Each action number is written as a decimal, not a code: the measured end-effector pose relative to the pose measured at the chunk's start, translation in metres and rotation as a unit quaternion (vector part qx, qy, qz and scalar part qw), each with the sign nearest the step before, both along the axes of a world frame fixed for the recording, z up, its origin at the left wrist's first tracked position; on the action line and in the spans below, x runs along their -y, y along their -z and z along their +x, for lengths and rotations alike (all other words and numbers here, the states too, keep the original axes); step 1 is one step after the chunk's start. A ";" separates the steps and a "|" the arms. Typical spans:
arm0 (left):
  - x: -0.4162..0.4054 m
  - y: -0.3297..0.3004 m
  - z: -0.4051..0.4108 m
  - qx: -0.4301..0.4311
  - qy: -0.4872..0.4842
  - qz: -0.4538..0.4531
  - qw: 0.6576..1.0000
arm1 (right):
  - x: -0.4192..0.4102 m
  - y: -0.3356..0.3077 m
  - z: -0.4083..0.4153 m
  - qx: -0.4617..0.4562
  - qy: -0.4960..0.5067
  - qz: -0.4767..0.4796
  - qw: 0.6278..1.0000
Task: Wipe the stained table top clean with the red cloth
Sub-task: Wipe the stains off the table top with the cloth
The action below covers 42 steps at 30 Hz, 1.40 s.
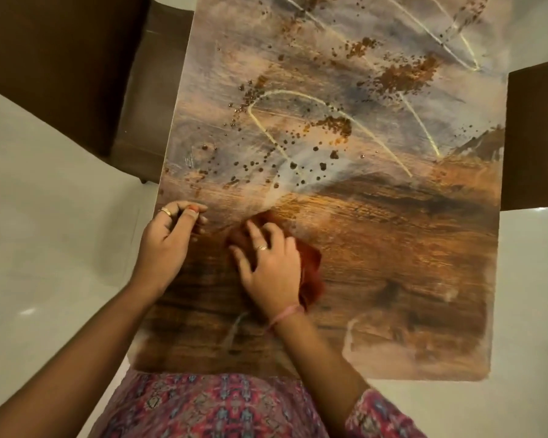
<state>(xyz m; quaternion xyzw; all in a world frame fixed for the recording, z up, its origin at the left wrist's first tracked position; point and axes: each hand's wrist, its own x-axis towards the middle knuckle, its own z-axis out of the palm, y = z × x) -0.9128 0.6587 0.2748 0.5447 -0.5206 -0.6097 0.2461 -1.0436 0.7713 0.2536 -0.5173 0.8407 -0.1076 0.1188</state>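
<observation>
- Now the right hand [271, 268] presses the red cloth [310, 273] flat on the table top [393, 248], fingers spread wide.
- Left hand [165, 245] rests beside the cloth, fingers loosely curled, empty.
- Brown stains [402, 75] lie beyond the cloth.

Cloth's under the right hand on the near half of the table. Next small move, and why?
Probably push the red cloth forward, away from the body, with the right hand pressed flat on it. The near wood looks mostly clear, while the brown specks and larger smears lie just beyond the cloth on the table top. The left hand rests at the table's left edge.
</observation>
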 end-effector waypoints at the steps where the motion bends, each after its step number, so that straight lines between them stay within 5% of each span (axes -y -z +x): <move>1: 0.002 -0.001 -0.001 -0.003 -0.004 0.000 1.000 | -0.007 -0.003 0.014 0.011 -0.057 0.004 0.998; 4: 0.010 -0.004 0.001 -0.004 -0.007 -0.006 1.000 | -0.012 -0.004 -0.022 -0.004 -0.119 -0.008 0.993; 7: 0.015 -0.005 0.006 -0.001 -0.009 -0.006 1.000 | -0.003 0.001 -0.098 -0.050 0.058 -0.004 0.997; 12: 0.013 -0.003 0.011 0.004 -0.017 -0.004 1.000 | 0.008 0.004 -0.154 -0.058 0.314 0.007 0.947; 14: 0.009 -0.003 0.011 0.003 -0.014 0.002 1.000 | 0.008 0.005 -0.107 -0.080 0.257 0.009 0.963; 17: 0.007 -0.005 0.005 -0.005 -0.001 0.010 1.000 | -0.021 0.005 -0.019 -0.051 0.019 0.014 0.998; 20: 0.009 -0.010 0.005 -0.023 0.017 0.006 1.000 | -0.051 0.000 -0.037 -0.049 -0.109 0.019 0.993; 23: 0.011 -0.014 0.012 -0.018 0.020 -0.009 1.000 | -0.041 -0.002 -0.107 -0.061 0.135 0.030 0.989; 26: 0.006 -0.015 0.020 -0.020 0.012 -0.012 1.000 | -0.018 -0.005 -0.130 -0.047 0.348 0.014 0.936; 28: -0.002 -0.016 0.027 -0.013 0.001 -0.005 1.000 | -0.011 -0.009 -0.090 -0.049 0.275 0.016 0.960; 30: -0.013 -0.016 0.032 -0.007 -0.006 -0.003 1.000 | -0.020 -0.009 -0.034 -0.033 0.097 0.017 0.995; 33: -0.029 -0.020 0.038 -0.009 -0.001 -0.009 1.000 | -0.038 -0.008 -0.029 -0.071 -0.060 0.009 0.996; 35: -0.039 -0.024 0.043 -0.012 0.003 -0.014 1.000 | -0.032 -0.006 -0.072 -0.099 0.051 0.021 0.994; 38: -0.054 -0.027 0.050 -0.024 0.010 -0.022 0.999 | -0.018 -0.007 -0.132 -0.062 0.322 0.052 0.943; 40: -0.064 -0.026 0.058 -0.025 0.007 -0.029 0.999 | -0.010 -0.010 -0.127 -0.020 0.365 0.049 0.930; 42: -0.070 -0.021 0.068 -0.022 -0.009 -0.034 0.999 | -0.006 -0.010 -0.091 -0.012 0.295 0.033 0.955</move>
